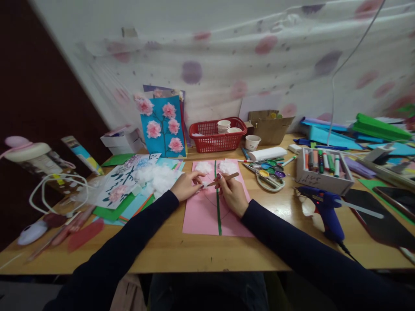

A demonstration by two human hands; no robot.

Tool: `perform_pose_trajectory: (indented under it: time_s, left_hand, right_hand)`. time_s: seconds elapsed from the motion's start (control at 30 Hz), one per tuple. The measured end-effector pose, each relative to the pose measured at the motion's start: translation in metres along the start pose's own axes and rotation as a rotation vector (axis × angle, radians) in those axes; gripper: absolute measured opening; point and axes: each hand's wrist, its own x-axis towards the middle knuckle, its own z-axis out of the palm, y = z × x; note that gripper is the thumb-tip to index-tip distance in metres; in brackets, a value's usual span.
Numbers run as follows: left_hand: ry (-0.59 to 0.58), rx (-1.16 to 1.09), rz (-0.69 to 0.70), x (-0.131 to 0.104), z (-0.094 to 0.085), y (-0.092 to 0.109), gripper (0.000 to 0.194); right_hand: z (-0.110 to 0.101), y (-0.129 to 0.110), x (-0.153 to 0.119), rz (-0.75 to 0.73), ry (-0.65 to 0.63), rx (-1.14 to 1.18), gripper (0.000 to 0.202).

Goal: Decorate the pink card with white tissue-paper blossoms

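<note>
A pink sheet of paper [197, 216] lies in front of me with a dark green stripe [218, 211] down it and thin curved lines drawn on it. Fluffy white cotton tufts [203, 167] sit near its top, on both sides of the stripe. My left hand [187, 185] rests at the sheet's left side, fingertips closed about a small white tuft [204, 184]. In my right hand [231, 193] is a slim brown stick [231, 177], its narrow end pointing left at that small tuft. The fingers partly hide the tuft.
Left of the sheet lie a cotton pile [158, 179], coloured papers and a flower picture [118, 185]. Behind stand a blue flower card [164, 125] and a red basket [217, 140]. Rightward are scissors [270, 183], paint pots [271, 166], a marker box [324, 179] and a glue gun [327, 211].
</note>
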Motion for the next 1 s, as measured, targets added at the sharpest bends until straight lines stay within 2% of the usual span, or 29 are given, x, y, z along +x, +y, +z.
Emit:
perform_pose_trajectory:
  time_s: [0.13,0.43,0.63,0.9,1.0]
  left_hand:
    - [0.011,0.035,0.018,0.0015,0.0007,-0.0007,0.035]
    - [0.047,0.067,0.034,0.0007,0.0017,0.0001,0.037]
    - [0.011,0.026,0.025,-0.0003,-0.0005,0.0015,0.037]
    - [0.043,0.086,0.114,0.0003,0.0018,-0.0019,0.04]
    - [0.067,0.081,0.121,0.0002,-0.0016,-0.0033,0.036]
  right_hand:
    - [-0.0007,-0.0029,-0.0017,-0.036,0.016,-0.003,0.037]
    - [0.0018,-0.0051,-0.0014,-0.088,-0.092,-0.066,0.035]
    - [0.0014,-0.0023,-0.0009,-0.076,-0.099,-0.061,0.035]
    - [0.0014,-0.0019,-0.0008,-0.121,-0.133,-0.182,0.034]
    - [0.0021,-0.0054,0.0008,-0.121,-0.125,-0.222,0.036]
